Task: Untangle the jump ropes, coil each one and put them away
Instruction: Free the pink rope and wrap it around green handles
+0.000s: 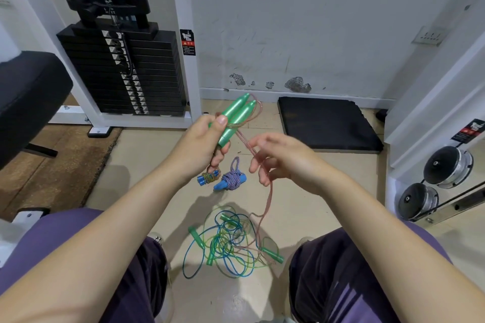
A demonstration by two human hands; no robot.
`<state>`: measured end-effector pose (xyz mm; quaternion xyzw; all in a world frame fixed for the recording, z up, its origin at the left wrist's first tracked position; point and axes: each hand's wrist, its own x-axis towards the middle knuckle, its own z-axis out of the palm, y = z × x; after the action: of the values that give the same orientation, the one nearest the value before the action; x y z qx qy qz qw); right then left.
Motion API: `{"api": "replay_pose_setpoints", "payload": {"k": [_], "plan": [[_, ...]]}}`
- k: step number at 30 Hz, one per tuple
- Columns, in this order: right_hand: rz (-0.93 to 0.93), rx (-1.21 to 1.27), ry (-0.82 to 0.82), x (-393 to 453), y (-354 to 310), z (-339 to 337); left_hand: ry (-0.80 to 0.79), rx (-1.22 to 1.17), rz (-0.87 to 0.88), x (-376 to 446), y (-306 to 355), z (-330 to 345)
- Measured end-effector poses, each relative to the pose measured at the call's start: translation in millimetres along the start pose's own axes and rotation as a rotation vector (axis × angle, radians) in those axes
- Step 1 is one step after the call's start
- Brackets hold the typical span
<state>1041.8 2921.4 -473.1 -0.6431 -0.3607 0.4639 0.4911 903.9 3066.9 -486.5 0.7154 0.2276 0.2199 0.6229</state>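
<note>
My left hand grips two green handles side by side, their tips pointing up toward the wall. A pink cord runs from the handles through the curled fingers of my right hand and hangs down to the floor. There it joins a tangled heap of blue and green ropes with several green handles between my knees. Two coiled ropes lie farther out on the floor: a small one with blue handles and a purple-white braided bundle.
A black weight stack in a white frame stands at the back left, a black padded seat at the left. A black floor mat lies by the wall. Chrome dumbbells sit on a rack at the right.
</note>
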Motion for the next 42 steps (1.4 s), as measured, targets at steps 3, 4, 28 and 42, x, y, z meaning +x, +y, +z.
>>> {"api": "replay_pose_setpoints", "payload": {"k": [3, 4, 28, 42], "plan": [[-0.054, -0.283, -0.017, 0, 6, 17, 0.132, 0.207, 0.056, 1, -1, 3], [-0.077, -0.340, -0.021, 0, 6, 22, 0.169, 0.314, 0.083, 2, -2, 4], [-0.259, -0.615, 0.334, 2, -1, 3, -0.396, 0.282, 0.016, -9, -3, 11], [-0.315, -0.518, 0.363, 2, -3, 10, -0.601, 0.211, -0.131, -11, 0, 1]]}}
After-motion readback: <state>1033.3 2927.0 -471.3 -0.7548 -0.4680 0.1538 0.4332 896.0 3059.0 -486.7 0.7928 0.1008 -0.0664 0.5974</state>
